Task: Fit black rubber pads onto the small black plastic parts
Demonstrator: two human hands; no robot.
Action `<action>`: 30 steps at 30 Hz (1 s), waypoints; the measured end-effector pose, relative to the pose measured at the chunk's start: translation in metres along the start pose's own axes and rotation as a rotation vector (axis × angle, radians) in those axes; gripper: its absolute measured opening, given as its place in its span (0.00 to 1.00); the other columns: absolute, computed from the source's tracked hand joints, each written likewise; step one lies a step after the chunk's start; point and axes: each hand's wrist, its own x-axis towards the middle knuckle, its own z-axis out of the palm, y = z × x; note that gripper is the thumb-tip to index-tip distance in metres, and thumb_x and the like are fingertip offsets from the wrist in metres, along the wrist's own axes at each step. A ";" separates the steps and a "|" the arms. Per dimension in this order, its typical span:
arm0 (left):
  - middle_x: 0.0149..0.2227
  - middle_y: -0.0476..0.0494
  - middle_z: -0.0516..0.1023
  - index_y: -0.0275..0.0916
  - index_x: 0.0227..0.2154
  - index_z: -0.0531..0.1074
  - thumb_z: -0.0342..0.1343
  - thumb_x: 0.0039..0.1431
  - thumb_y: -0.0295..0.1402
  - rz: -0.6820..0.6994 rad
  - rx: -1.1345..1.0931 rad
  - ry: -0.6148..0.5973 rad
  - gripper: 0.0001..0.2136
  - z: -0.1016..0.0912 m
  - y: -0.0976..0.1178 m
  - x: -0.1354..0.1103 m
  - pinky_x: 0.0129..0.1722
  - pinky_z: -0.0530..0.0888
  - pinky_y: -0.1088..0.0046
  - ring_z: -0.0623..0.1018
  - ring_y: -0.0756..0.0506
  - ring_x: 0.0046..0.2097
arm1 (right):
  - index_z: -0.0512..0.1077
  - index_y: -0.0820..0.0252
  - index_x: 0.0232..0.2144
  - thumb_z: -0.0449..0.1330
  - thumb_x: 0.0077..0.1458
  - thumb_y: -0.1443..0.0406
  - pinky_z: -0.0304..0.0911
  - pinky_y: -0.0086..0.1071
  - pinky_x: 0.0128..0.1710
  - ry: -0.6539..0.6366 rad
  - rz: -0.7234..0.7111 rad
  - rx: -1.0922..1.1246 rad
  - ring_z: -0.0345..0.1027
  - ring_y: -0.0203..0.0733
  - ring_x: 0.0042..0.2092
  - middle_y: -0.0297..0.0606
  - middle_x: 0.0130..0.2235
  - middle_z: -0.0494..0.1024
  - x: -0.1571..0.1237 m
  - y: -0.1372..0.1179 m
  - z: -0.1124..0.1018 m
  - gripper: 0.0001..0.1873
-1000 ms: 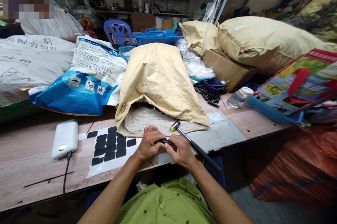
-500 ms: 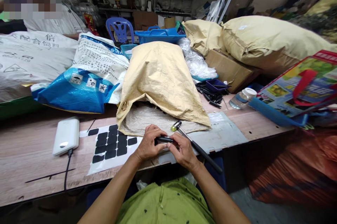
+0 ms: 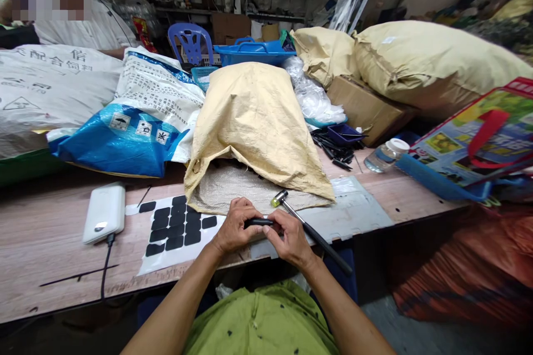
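A small black pen-like piece (image 3: 259, 222) lies level between my two hands, above the table's front edge. My left hand (image 3: 238, 226) is closed round its left end, and my right hand (image 3: 288, 234) pinches the right end. Fingers cover both tips, so its exact kind does not show. Just beyond my right hand rests a hammer (image 3: 300, 223) with a yellow-green face, its black handle sticking out past the table edge. To the left of my left hand lies a white sheet with black rounded stickers (image 3: 176, 230). The open mouth of a tan woven sack (image 3: 254, 116) faces my hands.
A white power bank (image 3: 105, 213) with a cable stands left on the table (image 3: 54, 244). Blue-and-white sacks (image 3: 125, 127) lie behind it. At right are black pen-like parts (image 3: 333, 146), a clear jar (image 3: 385, 156) and a blue tray (image 3: 441, 180). A person in white (image 3: 83, 27) is at far left.
Both hands keep the black piece in almost the same spot; a little less of it shows between the fingers. The view has shifted very slightly. Hammer and sheet have not moved.
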 end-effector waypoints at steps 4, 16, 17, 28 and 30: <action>0.31 0.45 0.79 0.41 0.33 0.79 0.61 0.60 0.44 0.002 0.015 -0.010 0.12 0.000 0.000 0.000 0.51 0.61 0.57 0.72 0.41 0.42 | 0.68 0.57 0.32 0.56 0.61 0.62 0.54 0.33 0.32 -0.008 -0.008 -0.016 0.60 0.39 0.31 0.33 0.28 0.66 0.001 -0.002 -0.002 0.06; 0.32 0.45 0.78 0.40 0.35 0.80 0.59 0.62 0.47 0.011 -0.032 -0.024 0.15 0.001 -0.004 -0.001 0.51 0.59 0.58 0.72 0.41 0.42 | 0.68 0.57 0.33 0.57 0.63 0.60 0.53 0.33 0.32 -0.035 -0.028 -0.041 0.60 0.40 0.32 0.33 0.29 0.66 0.000 0.000 -0.003 0.08; 0.32 0.45 0.78 0.40 0.35 0.80 0.59 0.63 0.48 0.008 -0.035 -0.032 0.15 0.000 -0.004 -0.001 0.51 0.59 0.58 0.72 0.41 0.42 | 0.68 0.57 0.33 0.57 0.63 0.60 0.53 0.33 0.32 -0.038 -0.031 -0.038 0.60 0.40 0.32 0.33 0.29 0.66 -0.001 0.000 -0.003 0.08; 0.34 0.45 0.79 0.41 0.38 0.78 0.48 0.69 0.43 0.003 -0.015 -0.084 0.16 -0.004 0.002 0.000 0.50 0.60 0.58 0.71 0.42 0.42 | 0.70 0.56 0.37 0.56 0.65 0.62 0.56 0.33 0.33 0.014 -0.058 0.010 0.62 0.40 0.33 0.35 0.31 0.68 0.000 0.002 -0.002 0.05; 0.34 0.45 0.79 0.41 0.38 0.77 0.48 0.70 0.43 0.005 0.007 -0.087 0.16 -0.004 0.002 0.000 0.50 0.60 0.58 0.70 0.42 0.42 | 0.69 0.56 0.36 0.55 0.65 0.62 0.56 0.34 0.33 0.006 -0.055 -0.006 0.61 0.40 0.33 0.35 0.31 0.68 0.000 0.001 -0.003 0.06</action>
